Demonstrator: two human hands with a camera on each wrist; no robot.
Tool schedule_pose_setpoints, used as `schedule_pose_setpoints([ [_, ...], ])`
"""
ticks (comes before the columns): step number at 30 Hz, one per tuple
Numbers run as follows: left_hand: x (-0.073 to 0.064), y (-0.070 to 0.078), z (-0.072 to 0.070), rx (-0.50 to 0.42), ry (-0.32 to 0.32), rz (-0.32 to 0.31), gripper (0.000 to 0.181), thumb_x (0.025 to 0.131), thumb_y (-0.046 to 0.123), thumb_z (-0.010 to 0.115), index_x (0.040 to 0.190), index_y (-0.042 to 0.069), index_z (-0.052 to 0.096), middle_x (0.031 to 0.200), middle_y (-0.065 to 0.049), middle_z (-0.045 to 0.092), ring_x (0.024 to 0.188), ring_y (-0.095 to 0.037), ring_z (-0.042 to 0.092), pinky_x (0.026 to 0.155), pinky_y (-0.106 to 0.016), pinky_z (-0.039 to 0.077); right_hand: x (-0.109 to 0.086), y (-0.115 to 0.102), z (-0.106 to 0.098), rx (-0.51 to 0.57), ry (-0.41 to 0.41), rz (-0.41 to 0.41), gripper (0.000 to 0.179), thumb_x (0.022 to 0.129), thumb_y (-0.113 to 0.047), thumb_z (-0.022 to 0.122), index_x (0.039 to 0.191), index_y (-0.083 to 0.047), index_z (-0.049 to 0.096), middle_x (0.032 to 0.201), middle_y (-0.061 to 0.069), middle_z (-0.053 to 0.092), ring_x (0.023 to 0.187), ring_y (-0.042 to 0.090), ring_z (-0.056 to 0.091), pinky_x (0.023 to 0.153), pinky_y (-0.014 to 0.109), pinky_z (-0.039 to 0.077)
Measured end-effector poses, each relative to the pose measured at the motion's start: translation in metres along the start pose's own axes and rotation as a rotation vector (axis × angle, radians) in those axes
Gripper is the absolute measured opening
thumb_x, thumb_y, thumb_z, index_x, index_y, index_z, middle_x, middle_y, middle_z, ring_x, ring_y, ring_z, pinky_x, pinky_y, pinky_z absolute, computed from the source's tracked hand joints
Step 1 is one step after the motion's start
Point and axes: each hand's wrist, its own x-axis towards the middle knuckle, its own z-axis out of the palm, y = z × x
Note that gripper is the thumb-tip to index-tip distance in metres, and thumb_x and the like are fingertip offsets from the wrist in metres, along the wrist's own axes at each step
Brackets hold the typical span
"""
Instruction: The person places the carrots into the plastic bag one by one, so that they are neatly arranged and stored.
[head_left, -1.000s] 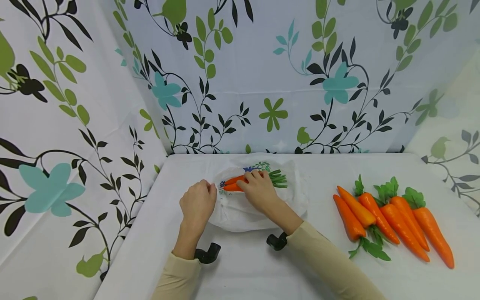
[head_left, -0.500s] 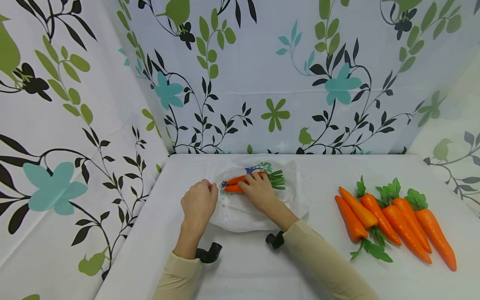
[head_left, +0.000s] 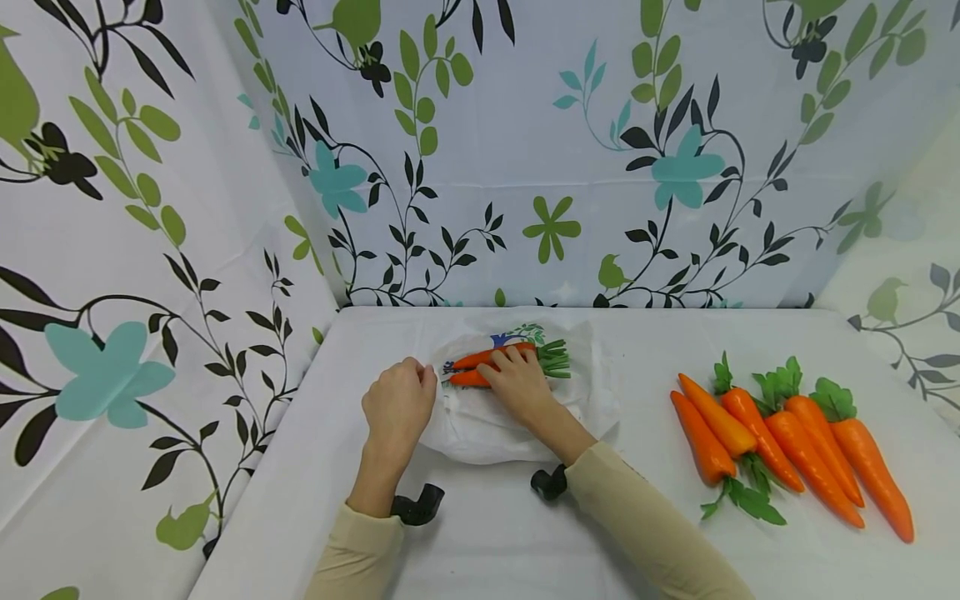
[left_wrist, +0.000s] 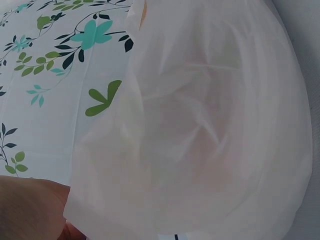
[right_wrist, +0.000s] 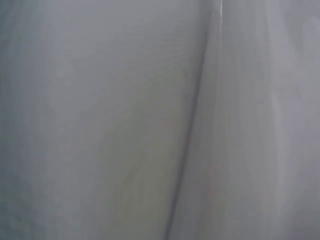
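Apparently pinches white plastic bag (head_left: pixel 483 437) in left hand (head_left: pixel 397 402); cannot tell with right hand (head_left: pixel 521 385); likely light, slippery, best held by edge.

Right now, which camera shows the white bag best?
The head view: nearly the whole white bag shows, the right hand partly covering it. Left wrist: its creased film close up. Right wrist: only blurred pale surfaces.

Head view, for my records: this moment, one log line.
left grip: holds white plastic bag; right grip: on bag; orange tapered carrots: right of bag
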Motion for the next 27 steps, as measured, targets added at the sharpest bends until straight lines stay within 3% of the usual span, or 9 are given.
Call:
schedule_pose_setpoints([
  [19, 0.0005, -0.0002, 0.0, -0.006, -0.003, 0.006, 0.026, 0.097, 0.025, 0.06, 0.086, 0.004, 0.071, 0.074, -0.009, 0.068, 0.059, -0.026, 0.062, 0.05, -0.04, 0.048, -0.0009, -0.0019, -0.0023, -0.017, -0.107, 0.047, 0.026, 0.097, -0.017, 0.064, 0.121, -0.025, 0.068, 0.118, 0.002, 0.065, 0.114, 0.027, 0.053, 0.094, 0.045, 0.044],
  [27, 0.0007, -0.0003, -0.0007, -0.006, -0.009, 0.005, 0.027, 0.097, 0.025, 0.059, 0.087, 0.004, 0.071, 0.074, -0.009, 0.069, 0.058, -0.025, 0.061, 0.05, -0.039, 0.048, -0.0028, -0.0024, -0.0047, 0.025, -0.083, 0.041, 0.025, 0.098, -0.015, 0.061, 0.121, -0.021, 0.069, 0.118, 0.004, 0.065, 0.113, 0.028, 0.054, 0.094, 0.046, 0.043],
])
